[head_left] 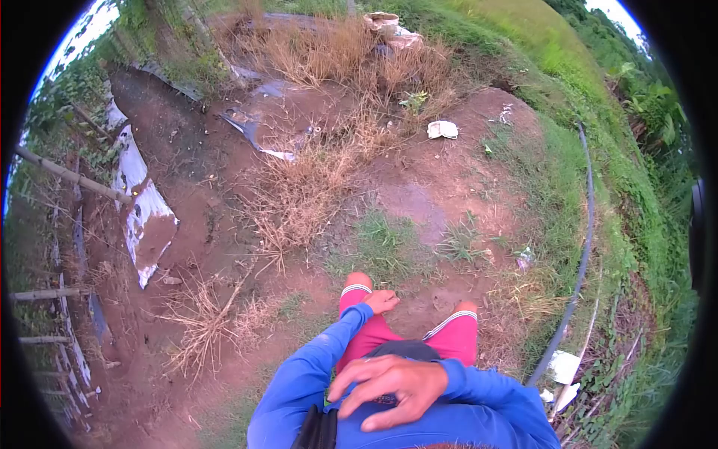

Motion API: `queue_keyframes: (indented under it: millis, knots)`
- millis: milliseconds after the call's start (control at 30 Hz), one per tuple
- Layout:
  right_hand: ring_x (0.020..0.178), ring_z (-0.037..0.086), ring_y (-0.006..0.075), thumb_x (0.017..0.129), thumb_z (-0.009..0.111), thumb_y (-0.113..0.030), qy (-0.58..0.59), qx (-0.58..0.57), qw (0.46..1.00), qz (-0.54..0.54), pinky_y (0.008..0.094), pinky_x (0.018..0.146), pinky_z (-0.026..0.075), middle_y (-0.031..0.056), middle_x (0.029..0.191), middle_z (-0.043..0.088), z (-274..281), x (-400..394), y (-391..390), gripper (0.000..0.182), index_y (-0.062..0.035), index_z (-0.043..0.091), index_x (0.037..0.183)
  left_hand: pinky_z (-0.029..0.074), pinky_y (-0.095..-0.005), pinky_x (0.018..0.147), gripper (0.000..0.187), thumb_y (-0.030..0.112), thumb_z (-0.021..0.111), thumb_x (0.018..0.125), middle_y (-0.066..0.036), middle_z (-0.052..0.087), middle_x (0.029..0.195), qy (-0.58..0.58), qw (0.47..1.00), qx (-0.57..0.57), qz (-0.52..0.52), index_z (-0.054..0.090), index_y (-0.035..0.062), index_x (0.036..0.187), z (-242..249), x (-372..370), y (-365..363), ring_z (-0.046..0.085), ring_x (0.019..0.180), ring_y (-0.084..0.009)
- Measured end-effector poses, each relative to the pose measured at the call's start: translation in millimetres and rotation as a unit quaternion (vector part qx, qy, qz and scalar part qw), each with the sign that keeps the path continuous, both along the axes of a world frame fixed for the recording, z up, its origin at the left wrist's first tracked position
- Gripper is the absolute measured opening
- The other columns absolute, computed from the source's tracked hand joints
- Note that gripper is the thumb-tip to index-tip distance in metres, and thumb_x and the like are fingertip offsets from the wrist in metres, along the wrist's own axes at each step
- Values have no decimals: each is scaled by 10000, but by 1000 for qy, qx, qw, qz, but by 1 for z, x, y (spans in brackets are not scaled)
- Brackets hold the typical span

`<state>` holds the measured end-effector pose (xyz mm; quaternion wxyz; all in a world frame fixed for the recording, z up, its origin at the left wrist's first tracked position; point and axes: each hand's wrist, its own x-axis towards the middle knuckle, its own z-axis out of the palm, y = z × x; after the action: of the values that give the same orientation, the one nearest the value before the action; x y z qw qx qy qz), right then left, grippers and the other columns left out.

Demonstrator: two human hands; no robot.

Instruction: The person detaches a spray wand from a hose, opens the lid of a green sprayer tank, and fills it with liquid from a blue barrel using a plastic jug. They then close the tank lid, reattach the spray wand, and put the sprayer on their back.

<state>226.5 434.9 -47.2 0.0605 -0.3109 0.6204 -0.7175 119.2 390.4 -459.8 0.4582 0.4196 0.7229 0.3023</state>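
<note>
My right hand [396, 385] hangs in front of my blue shirt [464, 426], its fingers apart and slightly bent toward the left, with nothing in them. Close to its fingertips a black strap [320, 428] runs down the shirt. My left hand [382, 301] rests at the inner side of my left thigh, just above the knee, fingers stretched out and holding nothing. Both legs wear pink shorts [456, 334] with white-striped hems. A dark piece of cloth [404, 349] lies at my lap, partly behind the right hand.
Bare brown soil and dry grass [299, 187] spread ahead. A crumpled white item [442, 130] lies on the mound. Along the right runs a grey hose [585, 217], near white scraps [564, 366]. Torn plastic sheeting [146, 217] and bamboo poles [71, 173] stand left; sacks [393, 28] sit far back.
</note>
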Motion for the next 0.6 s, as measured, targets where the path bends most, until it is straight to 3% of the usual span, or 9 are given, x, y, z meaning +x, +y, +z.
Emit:
queue_keyframes:
  millis: [67, 100, 167, 200, 233, 300, 400, 600]
  knots:
    - [1038, 638, 263, 903, 699, -139, -101, 110, 984, -102, 379, 900, 510, 118, 1051, 647, -40, 41, 45, 130, -29, 672, 966, 499, -487, 743, 417, 472, 546, 948, -191, 681, 886, 63, 998, -12, -9, 597, 60, 913, 17, 3, -5, 667, 871, -387]
    - [987, 645, 211, 901, 706, -151, -208, 159, 955, -140, 349, 851, 523, 100, 1063, 659, -72, 73, 72, 142, -20, 686, 952, 499, -507, 761, 425, 488, 545, 940, -198, 686, 908, 109, 994, -18, -16, 599, 66, 925, 29, 9, -9, 665, 896, -404]
    - [742, 682, 224, 877, 670, -237, -426, 324, 792, -295, 375, 664, 533, 138, 800, 682, -99, 151, 102, 208, -32, 686, 902, 497, -530, 793, 407, 485, 542, 931, -198, 695, 955, 77, 995, -57, -16, 616, 86, 968, 39, 7, -13, 663, 942, -416]
    - [711, 696, 236, 854, 668, -323, -488, 406, 711, -300, 402, 660, 545, 170, 756, 691, -139, 207, 114, 295, -31, 692, 888, 503, -528, 817, 391, 475, 538, 914, -182, 707, 992, 82, 995, -61, 4, 648, 109, 996, 31, 4, -14, 667, 977, -403]
    - [799, 726, 265, 831, 663, -404, -478, 553, 638, -242, 426, 724, 561, 210, 861, 717, -160, 256, 116, 394, -47, 725, 987, 508, -526, 841, 386, 465, 533, 898, -166, 718, 1029, 85, 994, -64, 26, 680, 132, 1025, 26, 5, -14, 670, 1011, -389]
    - [948, 726, 310, 811, 654, -466, -618, 454, 641, -7, 418, 846, 556, 167, 1046, 752, -186, 335, 100, 561, -117, 691, 1249, 506, -528, 844, 383, 449, 526, 891, -176, 718, 1012, 33, 997, -51, 46, 678, 117, 1005, 32, 0, -14, 670, 1003, -394]
    - [920, 718, 304, 814, 655, -453, -641, 401, 653, -48, 417, 824, 554, 163, 1022, 746, -194, 366, 112, 528, -111, 688, 1216, 506, -526, 849, 399, 454, 531, 887, -196, 714, 1012, 60, 995, -42, 71, 673, 96, 992, 21, 0, -7, 665, 1003, -410]
    - [837, 693, 287, 824, 659, -413, -687, 167, 687, -168, 413, 757, 548, 152, 949, 728, -206, 390, 102, 434, -92, 677, 1115, 508, -534, 862, 408, 464, 539, 884, -199, 714, 1026, 105, 990, -67, 66, 671, 102, 1016, 27, 3, -7, 665, 1006, -416]
